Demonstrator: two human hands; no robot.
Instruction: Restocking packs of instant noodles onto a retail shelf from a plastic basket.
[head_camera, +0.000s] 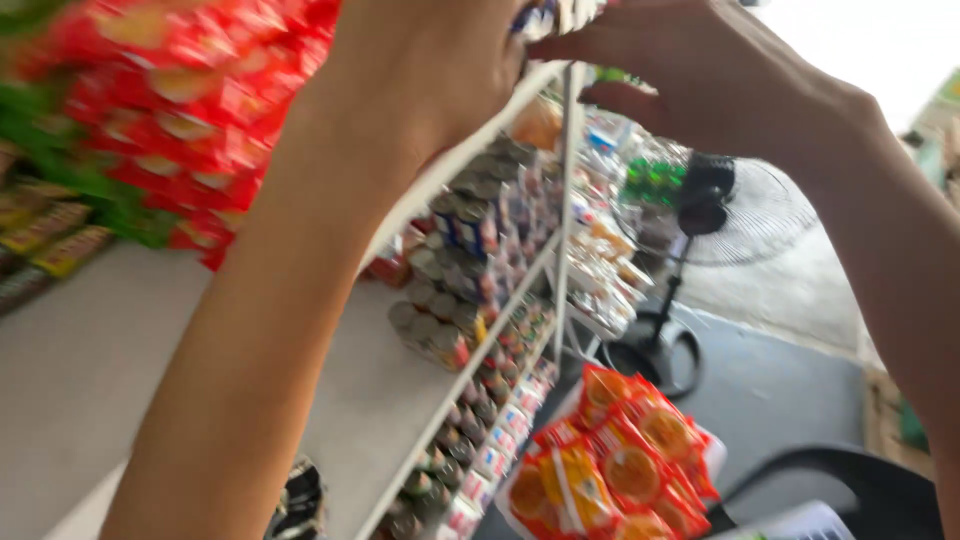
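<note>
At the top of a white shop shelf (470, 370), a person's two bare hands reach up together. Nearest the camera, the left forearm rises from the bottom edge, and the left hand (420, 70) is curled with its back to the lens at the shelf's upper edge; whether it grips anything cannot be told, since its fingers are hidden behind it. The right hand (720, 80) comes in from the right, fingers bent and thumb pointing left, its fingertips meeting a small blue-and-white packet (532, 18) that shows between the two hands at the frame's top edge; how firmly it is pinched cannot be told.

Just left of the left hand, blurred red snack packets (190, 110) hang in a bunch above the shelf, with green and yellow ones at the far left. Below the hands, rows of tin cans (450, 310) stand on the shelf boards, and smaller jars and packets line the lower tier. At bottom centre lies a heap of red-and-orange sachets (610, 460), beside the dark curved back of a chair (850, 480). Farther off, beyond the shelf's upright post, a black-and-white pedestal fan (740, 210) stands on the grey floor, with green bottles (655, 180) just to its left.
</note>
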